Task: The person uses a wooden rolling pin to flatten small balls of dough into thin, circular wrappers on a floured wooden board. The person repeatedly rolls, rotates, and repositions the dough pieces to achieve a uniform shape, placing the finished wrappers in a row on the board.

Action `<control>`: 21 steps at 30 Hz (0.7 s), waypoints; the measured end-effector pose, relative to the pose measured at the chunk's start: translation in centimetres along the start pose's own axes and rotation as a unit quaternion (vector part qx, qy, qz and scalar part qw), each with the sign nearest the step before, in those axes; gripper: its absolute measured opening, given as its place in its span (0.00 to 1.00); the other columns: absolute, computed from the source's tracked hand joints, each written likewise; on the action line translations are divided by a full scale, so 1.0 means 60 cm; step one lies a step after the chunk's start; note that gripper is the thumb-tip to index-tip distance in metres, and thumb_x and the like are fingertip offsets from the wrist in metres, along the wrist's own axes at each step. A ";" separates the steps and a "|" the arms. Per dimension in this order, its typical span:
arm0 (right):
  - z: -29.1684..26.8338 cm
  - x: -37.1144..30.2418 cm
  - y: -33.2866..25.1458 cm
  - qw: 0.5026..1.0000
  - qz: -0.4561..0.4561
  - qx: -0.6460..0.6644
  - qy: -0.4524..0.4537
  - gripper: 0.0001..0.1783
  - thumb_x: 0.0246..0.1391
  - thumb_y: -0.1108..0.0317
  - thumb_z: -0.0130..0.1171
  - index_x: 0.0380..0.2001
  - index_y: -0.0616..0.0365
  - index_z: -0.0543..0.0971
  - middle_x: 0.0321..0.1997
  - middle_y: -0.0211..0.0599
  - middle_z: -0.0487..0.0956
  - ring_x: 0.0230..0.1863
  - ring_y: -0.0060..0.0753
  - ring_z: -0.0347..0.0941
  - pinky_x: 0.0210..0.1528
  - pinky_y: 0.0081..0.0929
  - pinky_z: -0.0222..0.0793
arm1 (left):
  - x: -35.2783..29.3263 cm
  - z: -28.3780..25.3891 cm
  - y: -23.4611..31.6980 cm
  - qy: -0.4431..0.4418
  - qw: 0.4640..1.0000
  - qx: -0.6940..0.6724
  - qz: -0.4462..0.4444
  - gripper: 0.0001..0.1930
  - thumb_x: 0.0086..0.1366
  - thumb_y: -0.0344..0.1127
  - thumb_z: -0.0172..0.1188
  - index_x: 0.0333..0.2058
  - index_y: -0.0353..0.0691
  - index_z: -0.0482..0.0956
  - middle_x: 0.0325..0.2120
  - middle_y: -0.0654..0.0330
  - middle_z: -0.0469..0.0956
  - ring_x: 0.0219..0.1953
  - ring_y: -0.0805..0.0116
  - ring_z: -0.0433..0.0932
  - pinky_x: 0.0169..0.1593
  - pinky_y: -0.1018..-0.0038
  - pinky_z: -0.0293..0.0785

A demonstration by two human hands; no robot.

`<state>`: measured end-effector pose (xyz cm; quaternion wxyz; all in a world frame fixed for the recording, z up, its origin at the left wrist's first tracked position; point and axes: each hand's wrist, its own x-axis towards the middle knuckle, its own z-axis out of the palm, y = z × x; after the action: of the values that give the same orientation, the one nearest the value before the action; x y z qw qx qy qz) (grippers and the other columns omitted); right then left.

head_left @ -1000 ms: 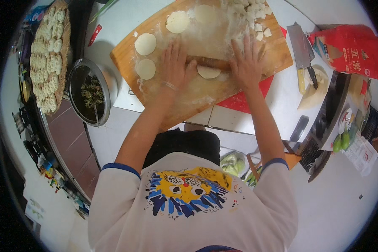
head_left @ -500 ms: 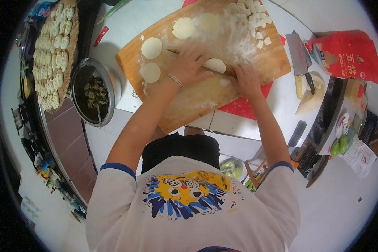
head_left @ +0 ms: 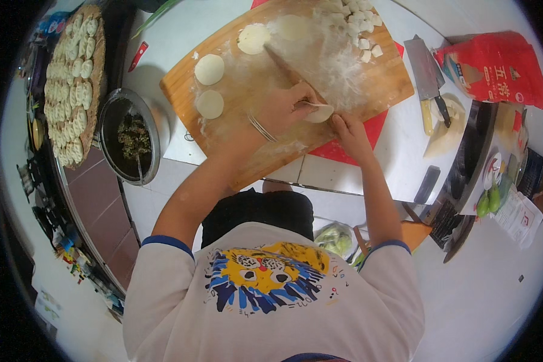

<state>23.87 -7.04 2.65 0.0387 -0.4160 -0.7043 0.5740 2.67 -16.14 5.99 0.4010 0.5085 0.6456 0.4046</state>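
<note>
Over the floury wooden board (head_left: 181,81), my left hand (head_left: 289,102) pinches the edge of a round dough wrapper (head_left: 320,113), lifted and tilted. My right hand (head_left: 351,134) is closed at the near end of a rolling pin (head_left: 286,67), close beside the wrapper. The pin slants away toward the far left, its tip by a rolled dough round (head_left: 254,39). More flat rounds lie on the board's left, one dough round (head_left: 210,69) above another (head_left: 210,105). Small cut dough pieces (head_left: 362,21) are heaped in the far right corner.
Left of the board stands a metal bowl of dark filling (head_left: 134,137) with a spoon; beyond it, a tray of shaped dumplings (head_left: 72,90). On the right lie a cleaver (head_left: 425,66), a yellow-handled knife (head_left: 428,120) and a red bag (head_left: 498,69). A red-handled tool (head_left: 139,55) lies behind the bowl.
My left hand has come off the rolling pin, moved right and lifted the wrapper's edge. The pin has swung to point farther away, its near end staying at my right hand.
</note>
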 end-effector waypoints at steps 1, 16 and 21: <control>-0.009 -0.009 -0.014 0.999 0.054 -0.004 -0.001 0.15 0.61 0.61 0.56 0.43 0.62 0.76 0.34 0.49 0.80 0.35 0.38 0.76 0.38 0.32 0.70 | 0.000 0.017 -0.002 0.061 0.995 -0.068 -0.037 0.09 0.59 0.29 0.63 0.36 0.38 0.73 0.27 0.55 0.79 0.29 0.61 0.79 0.35 0.70 0.75; 0.014 0.011 0.024 0.877 -0.200 -0.422 0.118 0.25 0.53 0.57 0.60 0.54 0.49 0.73 0.63 0.44 0.66 0.58 0.50 0.67 0.54 0.44 0.65 | -0.067 -0.002 -0.083 0.121 0.899 0.422 0.007 0.29 0.64 0.43 0.55 0.61 0.36 0.62 0.63 0.48 0.60 0.66 0.49 0.56 0.66 0.50 0.51; 0.006 0.083 -0.003 0.825 -0.155 -0.481 0.253 0.31 0.55 0.52 0.56 0.61 0.44 0.68 0.70 0.53 0.56 0.68 0.58 0.53 0.68 0.54 0.46 | 0.053 -0.025 -0.113 0.140 0.883 0.442 0.075 0.30 0.65 0.46 0.52 0.63 0.39 0.61 0.66 0.49 0.55 0.68 0.47 0.53 0.67 0.47 0.48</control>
<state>20.33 -4.16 0.59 0.0988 -0.3975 -0.9120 0.0233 -1.48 -14.23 -0.16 0.0091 0.6183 0.7666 0.1733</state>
